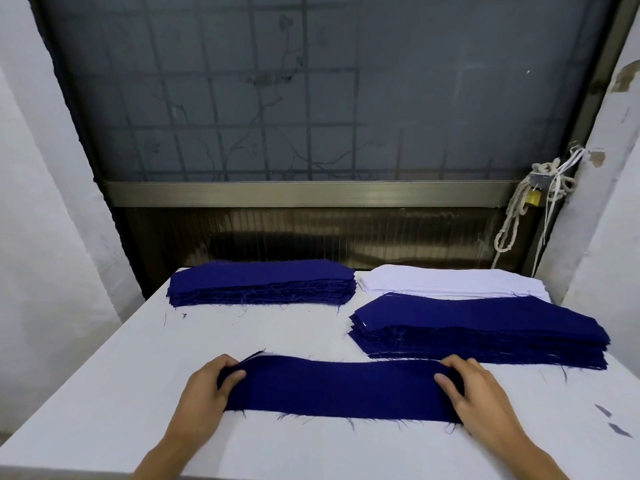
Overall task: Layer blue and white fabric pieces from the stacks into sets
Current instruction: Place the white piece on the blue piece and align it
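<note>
Both hands on the near blue strip [341, 389], lying flat across the near table [104, 393]: left hand [211, 382] pinches its left end, fingers curled round it; right hand [474, 386] grips the right end. Blue stack [263, 282] far left, white stack [450, 278] far right, another blue stack [485, 327] just in front.

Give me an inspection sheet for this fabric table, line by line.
Surface: white table, a few loose threads.
Job's things: blue piece in front, white edge showing under its left end; left blue stack; right blue stack; white stack behind it.
Clutter: scraps near the right edge.
Hands: left hand and right hand each grip an end of the blue piece.
Cables: nothing seen.
Surroundings: barred window; rope and padlock at right.
</note>
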Motion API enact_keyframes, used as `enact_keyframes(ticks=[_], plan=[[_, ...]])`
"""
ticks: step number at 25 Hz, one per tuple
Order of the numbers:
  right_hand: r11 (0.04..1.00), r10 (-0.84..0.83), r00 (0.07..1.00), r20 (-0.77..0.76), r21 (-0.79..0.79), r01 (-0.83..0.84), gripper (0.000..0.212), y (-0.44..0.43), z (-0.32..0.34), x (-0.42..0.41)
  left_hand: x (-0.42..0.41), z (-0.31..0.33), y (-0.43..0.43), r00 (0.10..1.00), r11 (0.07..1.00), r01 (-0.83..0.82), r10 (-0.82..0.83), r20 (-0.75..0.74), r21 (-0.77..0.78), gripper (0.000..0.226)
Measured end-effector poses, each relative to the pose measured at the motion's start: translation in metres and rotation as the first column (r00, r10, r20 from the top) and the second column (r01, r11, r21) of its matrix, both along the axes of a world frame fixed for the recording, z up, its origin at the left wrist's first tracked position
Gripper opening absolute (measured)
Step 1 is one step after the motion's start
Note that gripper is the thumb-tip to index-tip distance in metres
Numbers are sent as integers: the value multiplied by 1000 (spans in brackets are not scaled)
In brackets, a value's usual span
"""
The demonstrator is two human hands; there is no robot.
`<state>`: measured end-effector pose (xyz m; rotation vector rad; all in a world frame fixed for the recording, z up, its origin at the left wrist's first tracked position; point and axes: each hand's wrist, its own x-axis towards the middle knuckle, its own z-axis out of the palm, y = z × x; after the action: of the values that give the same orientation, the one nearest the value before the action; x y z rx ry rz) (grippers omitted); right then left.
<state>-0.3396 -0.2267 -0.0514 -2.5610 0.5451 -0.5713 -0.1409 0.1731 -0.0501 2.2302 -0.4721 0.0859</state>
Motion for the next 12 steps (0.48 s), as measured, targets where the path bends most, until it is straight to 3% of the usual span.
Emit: enact_keyframes(ticks=[3, 7, 12], plan=[[992, -17, 998, 55, 124, 10, 7, 0, 9, -3, 2, 9, -5, 998, 994, -27, 21, -62, -101, 20], [987, -37, 982, 185, 163, 7, 10, -24, 40, 2, 17, 41, -33, 996, 985, -20, 4, -88, -173, 21], [980, -153, 980, 128, 147, 134, 19, -96, 87, 11, 40, 84, -111, 995, 987, 61, -73, -72, -149, 14]])
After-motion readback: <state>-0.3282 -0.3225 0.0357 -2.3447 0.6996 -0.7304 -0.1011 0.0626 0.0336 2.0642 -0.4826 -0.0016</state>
